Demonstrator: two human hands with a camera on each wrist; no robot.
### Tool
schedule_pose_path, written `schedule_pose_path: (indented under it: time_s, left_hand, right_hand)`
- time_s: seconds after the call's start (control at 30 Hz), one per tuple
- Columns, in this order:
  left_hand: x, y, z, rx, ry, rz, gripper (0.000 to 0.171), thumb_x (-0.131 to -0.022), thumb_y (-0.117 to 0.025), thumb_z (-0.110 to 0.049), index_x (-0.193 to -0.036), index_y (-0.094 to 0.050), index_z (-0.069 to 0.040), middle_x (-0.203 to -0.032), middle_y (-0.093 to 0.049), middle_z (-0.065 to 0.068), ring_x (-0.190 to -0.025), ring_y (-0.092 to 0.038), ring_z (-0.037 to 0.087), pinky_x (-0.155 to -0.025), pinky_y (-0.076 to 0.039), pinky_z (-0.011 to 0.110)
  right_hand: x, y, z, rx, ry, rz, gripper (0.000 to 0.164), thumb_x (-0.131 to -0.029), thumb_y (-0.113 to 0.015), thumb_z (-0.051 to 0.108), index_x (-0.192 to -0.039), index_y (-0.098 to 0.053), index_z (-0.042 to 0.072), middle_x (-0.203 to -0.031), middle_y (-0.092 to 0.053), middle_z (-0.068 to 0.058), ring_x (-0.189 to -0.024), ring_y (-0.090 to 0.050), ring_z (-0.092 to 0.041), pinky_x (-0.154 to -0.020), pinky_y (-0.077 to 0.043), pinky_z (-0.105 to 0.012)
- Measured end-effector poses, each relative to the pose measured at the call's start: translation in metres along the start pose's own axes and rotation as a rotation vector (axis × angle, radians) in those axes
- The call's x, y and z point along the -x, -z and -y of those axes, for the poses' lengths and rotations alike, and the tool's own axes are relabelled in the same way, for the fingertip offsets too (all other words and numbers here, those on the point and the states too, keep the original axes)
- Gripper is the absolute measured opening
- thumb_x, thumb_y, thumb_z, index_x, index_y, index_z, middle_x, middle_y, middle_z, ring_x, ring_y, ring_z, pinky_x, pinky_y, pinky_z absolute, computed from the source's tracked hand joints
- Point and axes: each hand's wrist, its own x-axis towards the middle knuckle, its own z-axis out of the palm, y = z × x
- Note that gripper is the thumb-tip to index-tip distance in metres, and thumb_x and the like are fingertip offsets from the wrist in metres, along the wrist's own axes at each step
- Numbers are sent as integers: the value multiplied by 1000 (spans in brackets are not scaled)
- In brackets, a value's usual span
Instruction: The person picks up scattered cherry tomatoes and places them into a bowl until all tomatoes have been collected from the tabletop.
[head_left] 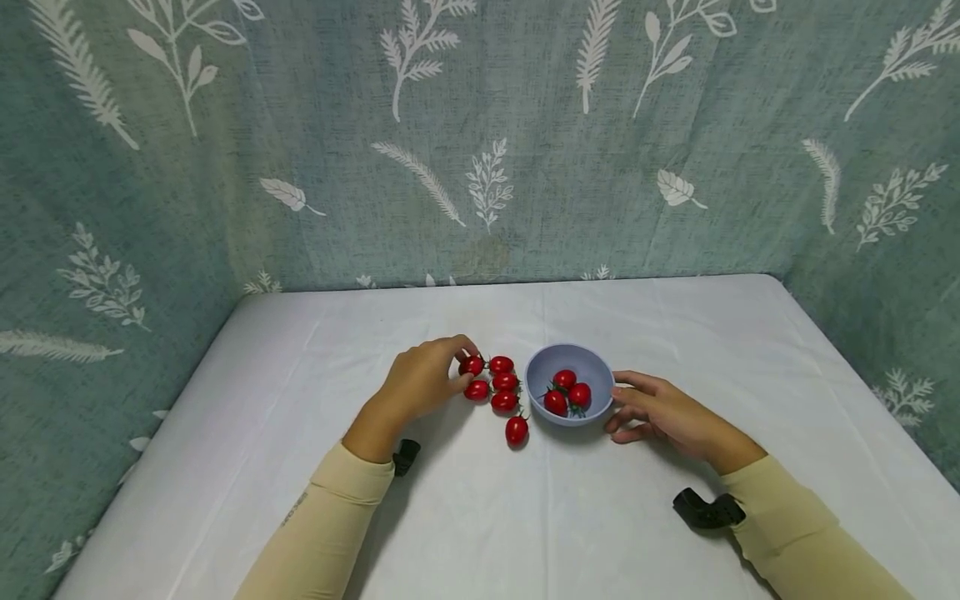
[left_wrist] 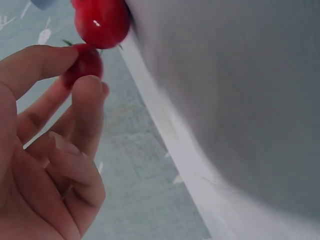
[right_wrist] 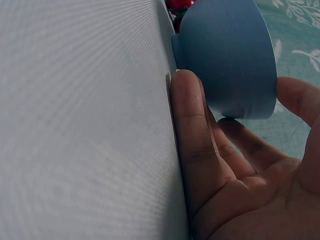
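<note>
My left hand (head_left: 422, 379) pinches a cherry tomato (left_wrist: 89, 66) between thumb and fingers, at the left end of a loose group of red cherry tomatoes (head_left: 505, 402) on the table. Right of that group stands a small blue-grey bowl (head_left: 536, 354), upright, with three cherry tomatoes (head_left: 556, 403) inside. Against the bowl's right side rests my right hand (head_left: 660, 414). Its fingers are fairly straight beside the outer wall (right_wrist: 227, 55), and the thumb touches near the rim in the right wrist view.
A white cloth (head_left: 480, 517) covers the table. Green leaf-patterned fabric (head_left: 480, 183) hangs behind the table and along both sides. One cherry tomato (head_left: 517, 432) lies a little nearer than the others, just left of the bowl. Black wrist mounts (head_left: 707, 510) sit at both sleeves.
</note>
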Motion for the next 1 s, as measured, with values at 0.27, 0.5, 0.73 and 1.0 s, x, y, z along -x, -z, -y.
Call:
schedule_pose_path:
  time_s: [0.27, 0.5, 0.73, 1.0]
  left_hand:
    - [-1, 0, -13, 39, -54, -59, 29, -90, -74, -26, -118, -67, -22, -106, -73, -3, -68, -56, 12, -57, -43, 27]
    - [0, -2, -16, 54, -70, -67, 30, -90, -74, -26, -119, -66, -22, -106, -73, -3, -64, -52, 12, -55, -41, 27]
    - [1, -5, -17, 51, -84, -63, 30, -91, -73, -27, -120, -66, -23, -106, -73, -4, -65, -53, 12, -55, -42, 27]
    - [1, -5, -20, 71, -100, -76, 30, -91, -73, -26, -120, -67, -22, -106, -73, -3, -62, -51, 12, -54, -40, 28]
  right_hand:
    - [2, 0, 2, 6, 6, -1, 68, -107, -48, 28, -155, -16, -7, -103, -69, -6, -93, -69, -15, -83, -60, -33]
    - [1, 1, 1, -7, 5, 2, 68, -107, -47, 28, -156, -15, -7, -103, -69, -5, -93, -69, -15, -83, -60, -33]
    - [0, 1, 0, -15, 14, 10, 66, -107, -47, 28, -155, -18, -7, -103, -69, -6, -94, -70, -15, -83, -60, -33]
    - [1, 1, -1, -17, 16, 4, 66, -107, -47, 29, -155, -18, -7, -104, -68, -5, -93, -69, -15, -82, -60, -33]
